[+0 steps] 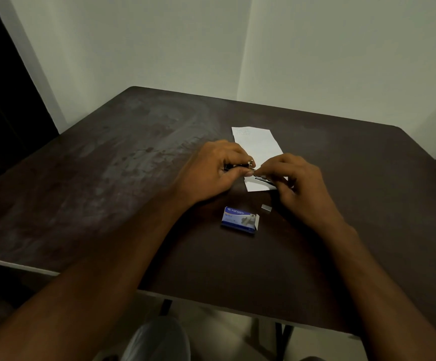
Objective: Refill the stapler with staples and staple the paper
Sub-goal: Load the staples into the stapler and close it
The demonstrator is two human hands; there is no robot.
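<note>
My left hand [211,170] is closed around a small dark metal stapler [240,166], mostly hidden inside the fingers. My right hand [295,183] pinches the stapler's thin dark part [263,180] that sticks out to the right, over the near end of the white paper [257,143]. A blue staple box [239,220] with its flap open lies on the table just below both hands. A short loose strip of staples [266,208] rests to the right of the box, beside my right wrist.
The dark brown table [107,178] stands in a corner with pale walls behind it. Its near edge runs across the lower part of the view, with my knee and the table legs below it.
</note>
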